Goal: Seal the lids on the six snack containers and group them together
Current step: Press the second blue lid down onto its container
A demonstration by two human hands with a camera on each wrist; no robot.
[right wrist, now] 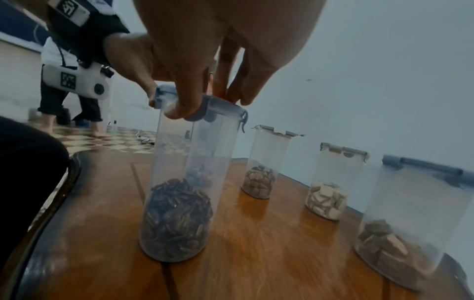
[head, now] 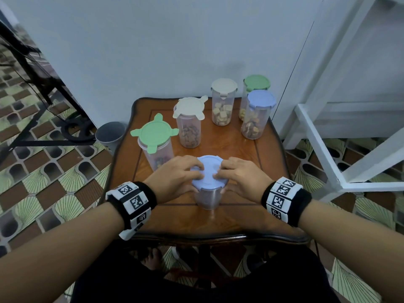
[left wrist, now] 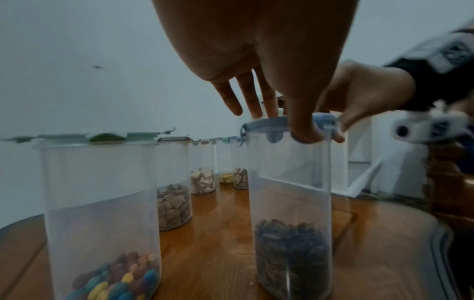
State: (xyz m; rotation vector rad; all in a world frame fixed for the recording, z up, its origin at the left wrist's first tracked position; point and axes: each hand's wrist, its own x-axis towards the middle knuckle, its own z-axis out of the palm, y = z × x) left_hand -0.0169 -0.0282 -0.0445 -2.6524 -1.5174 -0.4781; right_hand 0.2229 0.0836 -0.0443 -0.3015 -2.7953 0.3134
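Observation:
Nearest me on the wooden table (head: 240, 217) stands a clear container (head: 206, 199) of dark seeds with a blue lid (head: 208, 171). My left hand (head: 181, 173) and right hand (head: 238, 173) both hold that lid, fingers on top and thumbs at its near rim. In the left wrist view the left hand (left wrist: 279, 121) presses its thumb on the lid (left wrist: 266, 123). The right hand (right wrist: 207, 101) does the same on the lid (right wrist: 225, 111). A green-lidded container (head: 153, 136) and a beige-lidded one (head: 189, 108) have flaps sticking out. Beige (head: 224, 87), green (head: 256, 83) and blue (head: 261, 101) lids at the back right have flaps down.
The table stands against a pale wall. A grey bin (head: 110, 132) sits on the tiled floor at its left, and a white frame (head: 328, 149) stands close on the right. Another person's legs (right wrist: 69, 109) show in the right wrist view.

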